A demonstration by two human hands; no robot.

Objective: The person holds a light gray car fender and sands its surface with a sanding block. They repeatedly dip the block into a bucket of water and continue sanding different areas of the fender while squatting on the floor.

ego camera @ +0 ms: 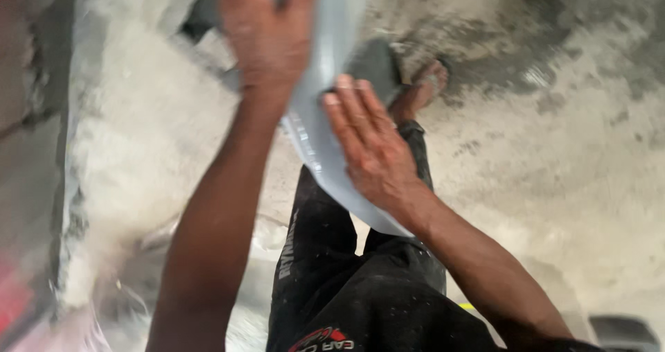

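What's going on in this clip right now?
A person looks down at their own two hands, both on a pale grey curved panel that looks like smooth plastic or metal. The left hand is pressed flat near its upper end, the right hand lies flat further down. The picture is motion-blurred. Below are the person's dark trousers and a sandalled foot on a stained concrete floor. A whitish dusty surface lies to the left.

Soft even daylight, heavy motion blur, left edge smeared
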